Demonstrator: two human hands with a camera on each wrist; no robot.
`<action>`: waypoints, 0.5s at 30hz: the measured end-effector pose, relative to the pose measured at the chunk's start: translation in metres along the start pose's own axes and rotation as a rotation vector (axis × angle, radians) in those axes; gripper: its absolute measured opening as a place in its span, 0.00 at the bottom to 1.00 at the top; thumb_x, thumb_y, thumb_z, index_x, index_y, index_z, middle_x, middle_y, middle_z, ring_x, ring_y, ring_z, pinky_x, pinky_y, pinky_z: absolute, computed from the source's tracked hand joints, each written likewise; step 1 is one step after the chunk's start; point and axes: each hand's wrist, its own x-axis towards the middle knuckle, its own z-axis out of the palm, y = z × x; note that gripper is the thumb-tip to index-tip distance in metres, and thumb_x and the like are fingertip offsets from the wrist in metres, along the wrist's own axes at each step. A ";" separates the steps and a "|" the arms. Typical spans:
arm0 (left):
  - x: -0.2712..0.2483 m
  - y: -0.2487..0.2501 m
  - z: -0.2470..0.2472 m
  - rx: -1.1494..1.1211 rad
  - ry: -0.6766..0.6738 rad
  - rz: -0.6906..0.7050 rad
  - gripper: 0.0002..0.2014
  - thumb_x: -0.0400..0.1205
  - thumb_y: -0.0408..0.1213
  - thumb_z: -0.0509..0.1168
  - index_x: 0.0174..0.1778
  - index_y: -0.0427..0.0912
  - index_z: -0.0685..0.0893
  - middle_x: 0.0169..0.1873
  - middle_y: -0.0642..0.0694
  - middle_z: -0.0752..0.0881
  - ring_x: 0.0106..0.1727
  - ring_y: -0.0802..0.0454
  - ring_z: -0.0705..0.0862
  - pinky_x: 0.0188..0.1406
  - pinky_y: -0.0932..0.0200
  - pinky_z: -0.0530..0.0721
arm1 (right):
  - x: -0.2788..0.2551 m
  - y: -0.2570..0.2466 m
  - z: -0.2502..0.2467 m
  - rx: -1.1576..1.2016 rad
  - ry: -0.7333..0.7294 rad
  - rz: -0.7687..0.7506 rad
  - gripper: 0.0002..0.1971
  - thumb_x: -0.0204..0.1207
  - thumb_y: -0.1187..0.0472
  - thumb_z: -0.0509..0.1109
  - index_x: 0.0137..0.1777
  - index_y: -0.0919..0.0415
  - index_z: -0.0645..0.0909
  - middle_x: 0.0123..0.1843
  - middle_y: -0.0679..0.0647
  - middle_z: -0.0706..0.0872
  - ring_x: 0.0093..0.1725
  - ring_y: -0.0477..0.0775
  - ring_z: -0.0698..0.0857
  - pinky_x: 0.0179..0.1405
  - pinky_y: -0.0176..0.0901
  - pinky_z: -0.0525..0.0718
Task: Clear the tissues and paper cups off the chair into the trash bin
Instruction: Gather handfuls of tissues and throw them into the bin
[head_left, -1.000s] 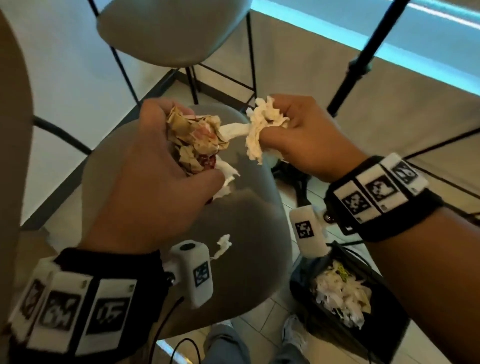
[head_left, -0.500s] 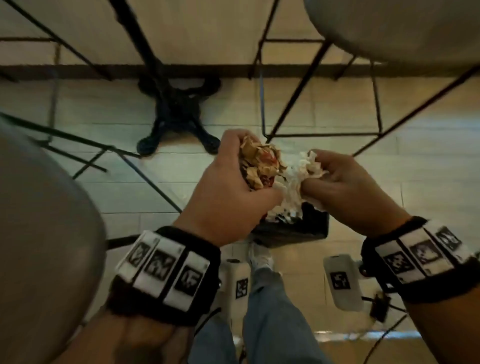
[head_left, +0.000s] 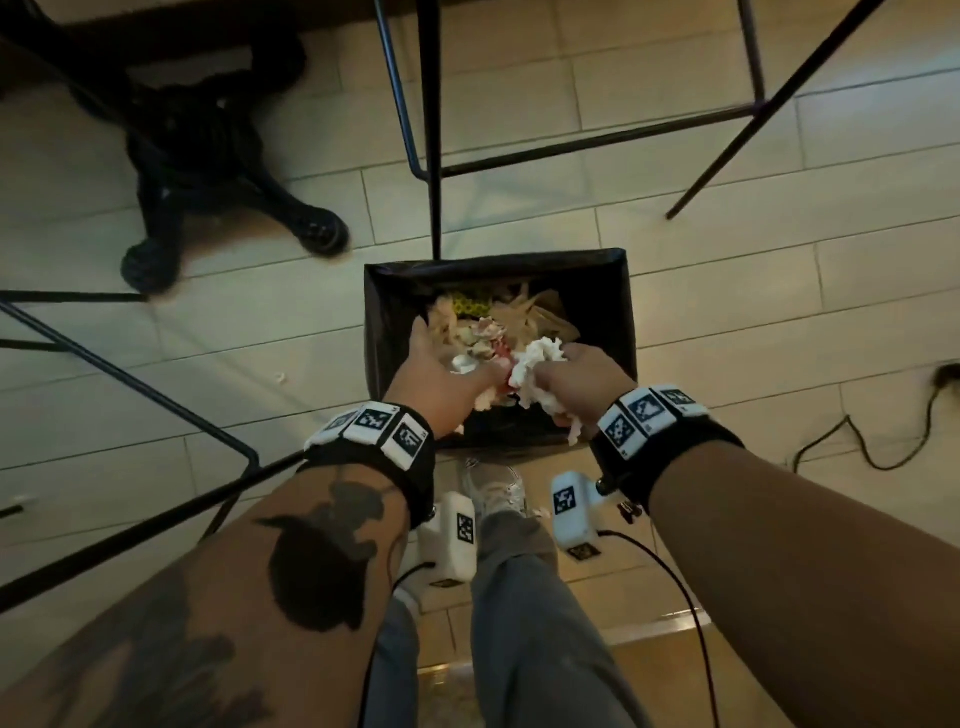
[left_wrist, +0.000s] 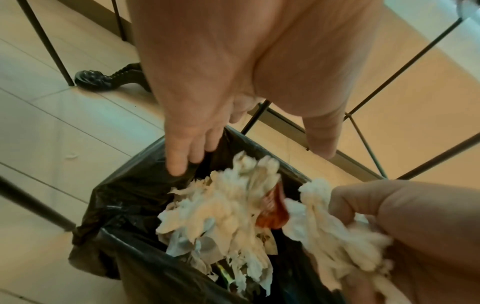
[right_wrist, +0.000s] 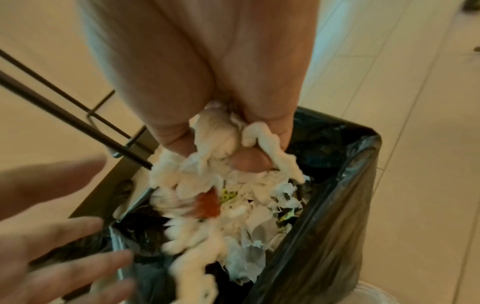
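Both hands are over the bin (head_left: 626, 312) on the floor. The left hand (head_left: 436, 376) has its fingers (left_wrist: 179, 156) spread apart, holding nothing. The right hand (head_left: 582, 382) has its fingers clamped on a tissue wad (head_left: 537, 364) above crumpled paper (head_left: 498, 322) filling the bin.

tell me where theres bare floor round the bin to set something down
Bare tile lies right of the trash bin, up to the cable, and left of it, between the bin wall and the slanting chair leg. Behind the bin a chair leg stands at the rim. Over the bin it is crowded: left hand open, right hand gripping tissue.
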 end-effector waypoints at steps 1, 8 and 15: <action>0.005 -0.003 -0.001 0.012 0.002 -0.013 0.59 0.76 0.61 0.74 0.91 0.50 0.41 0.88 0.47 0.63 0.85 0.46 0.68 0.77 0.58 0.67 | 0.010 0.001 0.002 0.076 0.003 0.034 0.13 0.70 0.57 0.72 0.55 0.55 0.83 0.54 0.62 0.88 0.49 0.64 0.89 0.38 0.51 0.91; -0.015 -0.034 -0.030 -0.053 0.065 -0.036 0.53 0.73 0.69 0.69 0.90 0.58 0.50 0.86 0.46 0.69 0.82 0.43 0.74 0.79 0.41 0.75 | 0.018 -0.006 0.003 0.110 0.046 0.147 0.40 0.80 0.48 0.68 0.88 0.42 0.52 0.79 0.63 0.70 0.76 0.72 0.73 0.67 0.64 0.81; -0.140 -0.021 -0.086 -0.146 0.120 0.168 0.44 0.70 0.67 0.68 0.83 0.64 0.63 0.80 0.55 0.75 0.80 0.55 0.75 0.79 0.46 0.76 | -0.059 -0.023 0.020 -0.499 -0.041 0.006 0.23 0.83 0.58 0.70 0.77 0.63 0.76 0.76 0.65 0.80 0.75 0.67 0.78 0.71 0.51 0.75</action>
